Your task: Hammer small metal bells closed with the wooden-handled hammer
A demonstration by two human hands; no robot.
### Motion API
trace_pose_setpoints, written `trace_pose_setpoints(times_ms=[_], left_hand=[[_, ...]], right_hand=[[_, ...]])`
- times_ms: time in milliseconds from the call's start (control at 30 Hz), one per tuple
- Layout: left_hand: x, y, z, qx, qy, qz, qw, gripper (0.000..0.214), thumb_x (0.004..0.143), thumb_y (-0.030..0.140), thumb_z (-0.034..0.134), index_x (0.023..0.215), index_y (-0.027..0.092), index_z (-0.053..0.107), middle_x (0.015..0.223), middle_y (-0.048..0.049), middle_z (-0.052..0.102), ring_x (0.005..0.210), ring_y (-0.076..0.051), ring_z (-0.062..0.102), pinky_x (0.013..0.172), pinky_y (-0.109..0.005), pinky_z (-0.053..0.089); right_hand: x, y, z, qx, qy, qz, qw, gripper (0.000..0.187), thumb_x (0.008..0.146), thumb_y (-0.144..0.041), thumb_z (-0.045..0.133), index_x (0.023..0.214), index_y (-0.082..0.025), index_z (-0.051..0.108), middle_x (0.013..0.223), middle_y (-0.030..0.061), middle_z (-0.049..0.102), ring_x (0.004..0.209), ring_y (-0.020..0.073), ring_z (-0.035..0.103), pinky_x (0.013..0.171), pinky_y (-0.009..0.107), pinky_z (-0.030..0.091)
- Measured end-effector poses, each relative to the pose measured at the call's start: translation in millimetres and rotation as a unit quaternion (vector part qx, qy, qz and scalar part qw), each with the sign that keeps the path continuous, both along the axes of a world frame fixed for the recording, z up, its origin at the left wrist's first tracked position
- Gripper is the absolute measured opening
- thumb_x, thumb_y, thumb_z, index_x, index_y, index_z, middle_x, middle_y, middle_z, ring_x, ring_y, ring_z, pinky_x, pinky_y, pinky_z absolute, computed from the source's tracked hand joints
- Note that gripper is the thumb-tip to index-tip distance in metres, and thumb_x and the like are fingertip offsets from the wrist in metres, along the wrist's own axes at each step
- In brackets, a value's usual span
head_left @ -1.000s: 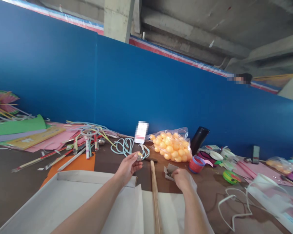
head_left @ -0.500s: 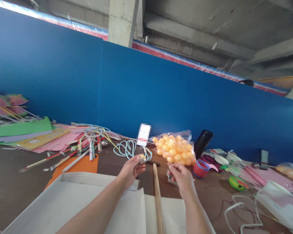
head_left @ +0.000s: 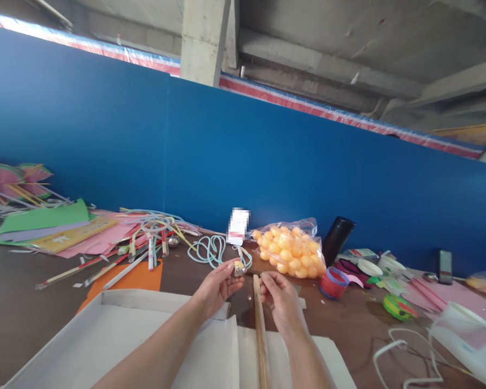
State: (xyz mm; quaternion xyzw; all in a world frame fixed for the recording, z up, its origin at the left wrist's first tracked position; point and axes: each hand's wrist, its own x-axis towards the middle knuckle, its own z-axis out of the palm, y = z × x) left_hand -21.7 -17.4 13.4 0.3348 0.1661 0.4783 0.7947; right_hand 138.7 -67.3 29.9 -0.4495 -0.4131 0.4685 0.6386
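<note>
Fanning out at far left: pleated pink-and-green fans [head_left: 10, 181] on thin sticks. Beside them, flat sheets overlap: a smooth green sheet [head_left: 46, 217], a yellow packet [head_left: 71, 237] with a glossy face, matte pink sheets. Then a tangle of slim straight rods [head_left: 132, 273], the white one crossing an orange sheet [head_left: 143, 281]. Nearer, a shallow white box [head_left: 141, 298], card-like, low straight walls.

Left hand [head_left: 216, 286] reaches above the box's far right corner, thumb and fingers closed on a silver ball [head_left: 240, 269], round, mirror-bright, yellowish on top. The ball is held up off the brown table, near a looped pale-blue cord [head_left: 206, 251], soft and rubbery-looking.

Next, a wooden stick [head_left: 260, 335], long, squared, grain showing. Right hand [head_left: 281, 302] at its far end, fingers curled, thumb and forefinger close together; cannot tell whether anything small is pinched between them.

Behind: a crinkled clear bag [head_left: 287, 248] of smooth orange balls; a tilted black cylinder [head_left: 339, 237]; a round red-and-blue tub [head_left: 334, 282]. Farther right, a round green case [head_left: 399, 308] and a thin curling white cable [head_left: 389, 351].
</note>
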Motion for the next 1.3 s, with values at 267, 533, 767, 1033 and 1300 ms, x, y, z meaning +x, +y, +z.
trace_pose_setpoints(times_ms=[267, 533, 767, 1033, 1300], left_hand=[[-0.4, -1.5, 2.3, -0.004, 0.017, -0.003, 1.0, 0.037, 0.078, 0.02, 0.057, 0.114, 0.015, 0.054, 0.101, -0.0116, 0.063, 0.077, -0.014, 0.064, 0.07, -0.023, 0.052], [-1.1, 1.4, 1.4, -0.002, 0.027, 0.021, 0.999, 0.036, 0.077, 0.022, 0.058, 0.112, 0.015, 0.054, 0.095, -0.0101, 0.063, 0.074, -0.013, 0.063, 0.066, -0.022, 0.052], [4.5, 1.3, -3.7, 0.114, 0.193, 0.205, 0.953, 0.038, 0.072, 0.031, 0.061, 0.108, 0.02, 0.056, 0.084, -0.0038, 0.06, 0.057, -0.01, 0.059, 0.047, -0.018, 0.048], [-1.1, 5.7, -15.0, 0.168, 0.41, 0.284, 0.851, 0.039, 0.075, 0.038, 0.054, 0.111, 0.022, 0.054, 0.089, -0.005, 0.06, 0.052, -0.01, 0.055, 0.045, -0.02, 0.042], [-6.6, -6.7, -5.7, 0.299, 0.653, 0.307, 0.625, 0.034, 0.084, 0.042, 0.037, 0.108, 0.024, 0.052, 0.099, -0.0064, 0.058, 0.082, -0.019, 0.057, 0.066, -0.028, 0.04]], right_hand=[[-5.9, -0.7, -1.2, -0.048, 0.022, 0.033, 0.998, 0.025, 0.064, -0.037, 0.07, 0.076, -0.016, 0.064, 0.066, -0.0011, 0.058, 0.051, 0.0066, 0.048, 0.043, 0.016, 0.042], [-5.0, -1.1, -4.1, -0.037, -0.006, 0.046, 0.998, 0.026, 0.064, -0.033, 0.069, 0.084, -0.017, 0.065, 0.072, 0.0, 0.06, 0.053, 0.0074, 0.049, 0.041, 0.016, 0.041], [-4.4, -1.3, -6.2, -0.058, -0.126, 0.066, 0.988, 0.025, 0.068, -0.036, 0.062, 0.085, -0.018, 0.064, 0.066, -0.0011, 0.056, 0.051, 0.0098, 0.049, 0.041, 0.02, 0.043], [63.4, -2.7, -2.7, -0.219, -0.526, -0.22, 0.792, 0.021, 0.072, -0.034, 0.049, 0.081, -0.027, 0.067, 0.089, 0.0028, 0.068, 0.08, 0.0207, 0.06, 0.063, 0.028, 0.043], [43.8, -3.7, 0.6, -0.14, -0.542, -0.248, 0.79, 0.027, 0.076, -0.035, 0.045, 0.092, -0.026, 0.064, 0.1, 0.0049, 0.063, 0.086, 0.021, 0.058, 0.067, 0.029, 0.042]])
